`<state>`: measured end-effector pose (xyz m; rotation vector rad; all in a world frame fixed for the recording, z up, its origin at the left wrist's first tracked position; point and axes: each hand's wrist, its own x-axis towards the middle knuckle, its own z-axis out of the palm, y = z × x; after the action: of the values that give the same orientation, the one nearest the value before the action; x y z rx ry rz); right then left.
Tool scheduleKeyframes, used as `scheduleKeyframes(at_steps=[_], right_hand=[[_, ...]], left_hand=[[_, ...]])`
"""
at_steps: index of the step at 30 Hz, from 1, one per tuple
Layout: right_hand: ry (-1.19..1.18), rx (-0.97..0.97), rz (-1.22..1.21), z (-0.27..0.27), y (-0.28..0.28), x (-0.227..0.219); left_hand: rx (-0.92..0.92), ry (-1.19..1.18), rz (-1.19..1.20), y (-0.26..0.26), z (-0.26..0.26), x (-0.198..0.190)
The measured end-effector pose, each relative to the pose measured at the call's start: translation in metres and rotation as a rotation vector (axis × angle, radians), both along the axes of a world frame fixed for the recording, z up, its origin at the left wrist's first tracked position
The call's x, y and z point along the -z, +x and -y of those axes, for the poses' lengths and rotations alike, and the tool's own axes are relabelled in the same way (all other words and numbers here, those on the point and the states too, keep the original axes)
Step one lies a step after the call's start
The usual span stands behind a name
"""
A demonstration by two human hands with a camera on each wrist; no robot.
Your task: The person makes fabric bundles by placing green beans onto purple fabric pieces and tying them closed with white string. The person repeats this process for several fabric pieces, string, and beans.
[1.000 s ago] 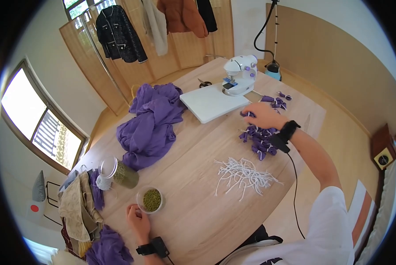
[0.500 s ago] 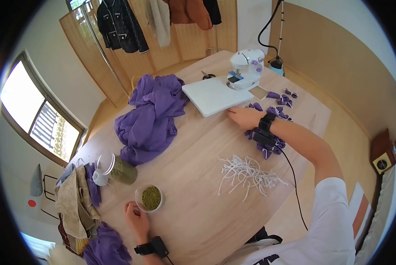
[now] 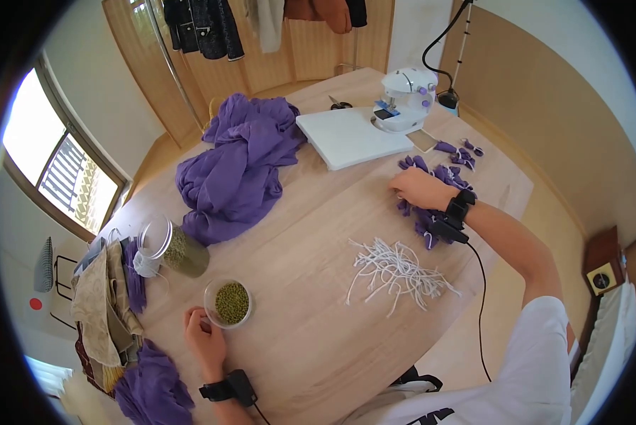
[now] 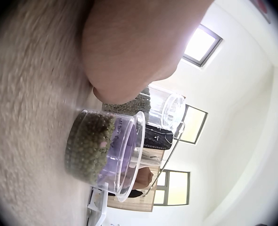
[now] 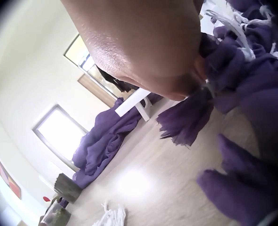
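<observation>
In the head view my right hand is over a pile of small purple cloth bundles tied with white cord. The right wrist view shows its curled fingers pinching one bundle, whose frayed end spreads out below them. My left hand rests on the table with loosely curled fingers, holding nothing. Right beside it stands a clear plastic cup part filled with green beans. Loose white cords lie in a heap nearer the body than the bundles.
A white sewing machine with an extension table stands at the back, scissors behind it. Large purple cloth lies left of it. A jar of beans stands near folded fabrics at the left edge.
My right hand went left from the bundles to the table by the sewing machine's extension, then came back over the pile. My left hand stays beside the cup. The head view has shifted slightly.
</observation>
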<state>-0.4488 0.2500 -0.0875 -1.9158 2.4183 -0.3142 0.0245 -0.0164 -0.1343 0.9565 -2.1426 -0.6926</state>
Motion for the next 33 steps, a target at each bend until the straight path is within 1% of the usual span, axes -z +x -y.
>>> scheduleKeyframes(at_steps=[4, 7, 10, 14, 16, 19, 22, 25, 28, 31, 33], right_hand=[[0.019, -0.044, -0.134, 0.001, -0.003, 0.004], [0.076, -0.083, -0.280, 0.002, 0.000, 0.003], [0.022, -0.165, -0.368, 0.003, 0.000, 0.012], [0.031, -0.188, -0.395, 0.008, 0.004, 0.013], [0.040, -0.184, -0.408, 0.012, 0.004, 0.014], [-0.076, -0.113, -0.258, 0.011, 0.002, 0.009], [0.002, 0.070, -0.058, 0.015, -0.005, -0.005], [0.021, 0.103, 0.064, 0.015, -0.006, -0.019], [0.085, 0.068, 0.082, 0.016, -0.005, -0.022], [0.023, 0.013, 0.113, 0.017, -0.003, -0.011], [0.066, 0.028, 0.083, 0.020, -0.004, -0.005]], left_hand=[[0.001, -0.002, 0.001, -0.002, -0.001, -0.002], [0.001, 0.004, 0.006, -0.002, -0.002, -0.005], [-0.006, 0.018, 0.003, -0.003, -0.001, -0.003], [0.006, -0.036, 0.007, -0.001, 0.002, 0.000], [0.003, -0.010, 0.014, -0.002, -0.001, -0.004], [-0.011, 0.006, 0.027, -0.002, -0.005, -0.009], [-0.015, -0.004, 0.023, 0.000, -0.002, -0.005], [0.001, -0.025, 0.015, 0.001, 0.001, 0.001], [0.006, -0.028, 0.012, 0.000, 0.001, -0.001], [-0.009, -0.015, 0.006, -0.001, -0.002, -0.007], [-0.020, -0.004, 0.005, -0.002, -0.003, -0.007]])
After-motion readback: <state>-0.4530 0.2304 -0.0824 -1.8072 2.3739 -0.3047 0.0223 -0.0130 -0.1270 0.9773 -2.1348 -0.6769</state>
